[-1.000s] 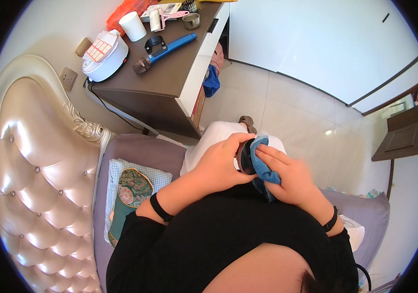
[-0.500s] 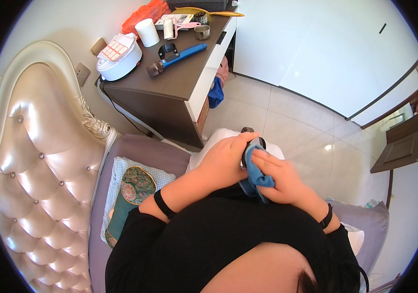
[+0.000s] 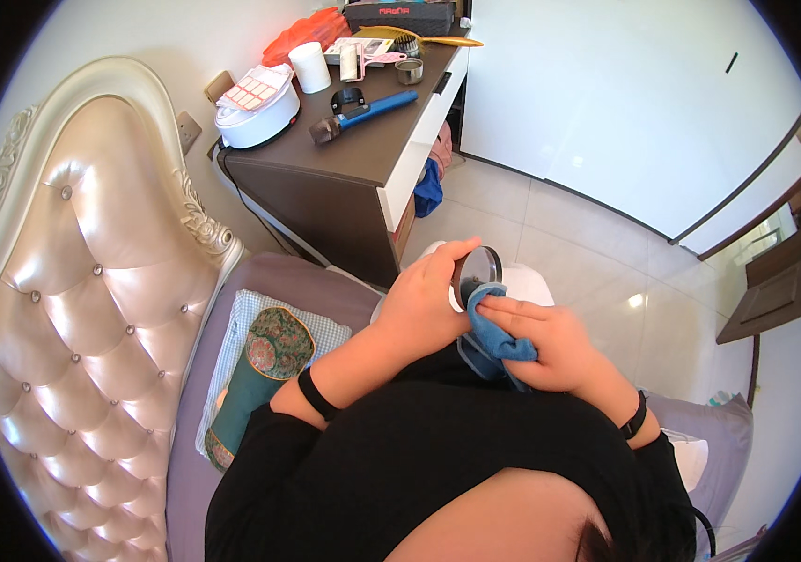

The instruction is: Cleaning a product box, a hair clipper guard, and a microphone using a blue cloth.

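Note:
My left hand (image 3: 426, 295) grips a round, black-rimmed object with a glossy, reflective face (image 3: 483, 267), held tilted above my lap. Its fingers curl behind the far left side, and the exact kind of the object does not show clearly. Bunched in my right hand (image 3: 550, 342) is a blue cloth (image 3: 489, 328), pressed to the lower edge of that face. Part of the cloth hangs down between my hands. Black bands circle both forearms.
Ahead to the left stands a dark desk (image 3: 316, 173) bearing a blue microphone (image 3: 363, 114), a white appliance (image 3: 258, 117), a white cylinder (image 3: 309, 67) and a small metal cup (image 3: 409, 70). A green patterned pillow (image 3: 264, 384) lies beside my left arm, near the tufted headboard (image 3: 82, 281).
The round object has turned so that its glossy face shows more. My right hand has shifted slightly down and right with the cloth. The whole view has shifted a little.

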A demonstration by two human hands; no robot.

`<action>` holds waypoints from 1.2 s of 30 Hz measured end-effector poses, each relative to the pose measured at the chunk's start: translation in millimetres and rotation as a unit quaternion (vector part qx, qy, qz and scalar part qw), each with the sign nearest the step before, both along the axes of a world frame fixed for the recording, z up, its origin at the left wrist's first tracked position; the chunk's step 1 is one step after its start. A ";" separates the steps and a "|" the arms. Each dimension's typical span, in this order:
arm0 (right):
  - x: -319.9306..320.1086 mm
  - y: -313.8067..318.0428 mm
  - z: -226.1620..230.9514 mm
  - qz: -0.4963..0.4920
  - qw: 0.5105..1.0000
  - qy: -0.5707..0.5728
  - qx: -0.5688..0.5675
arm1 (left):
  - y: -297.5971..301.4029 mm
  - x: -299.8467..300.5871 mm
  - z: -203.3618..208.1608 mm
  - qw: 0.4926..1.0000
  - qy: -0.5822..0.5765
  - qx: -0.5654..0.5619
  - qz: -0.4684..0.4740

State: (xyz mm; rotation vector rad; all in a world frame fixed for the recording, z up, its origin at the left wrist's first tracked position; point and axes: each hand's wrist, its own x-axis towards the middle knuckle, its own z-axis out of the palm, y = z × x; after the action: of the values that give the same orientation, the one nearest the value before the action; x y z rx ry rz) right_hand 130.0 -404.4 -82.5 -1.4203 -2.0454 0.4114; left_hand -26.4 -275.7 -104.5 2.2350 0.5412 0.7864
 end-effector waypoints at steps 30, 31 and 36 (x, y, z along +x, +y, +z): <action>57.9 28.0 -23.6 -0.098 0.969 0.225 0.022 | 54.8 38.2 -22.2 0.937 -0.071 -0.265 -0.217; 59.9 31.3 -25.9 -0.098 0.968 0.229 0.017 | 55.9 41.4 -24.6 0.915 -0.097 -0.317 -0.229; 67.2 47.1 -36.0 -0.169 0.756 0.629 -0.068 | 60.0 50.2 -36.2 0.833 -0.162 -0.459 -0.261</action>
State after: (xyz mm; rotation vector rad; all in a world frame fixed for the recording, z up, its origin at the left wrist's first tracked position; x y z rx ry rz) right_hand 197.2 -357.2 -118.5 -1.0192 -0.6482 1.0129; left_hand 23.9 -215.7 -140.7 1.2101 0.0676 0.4416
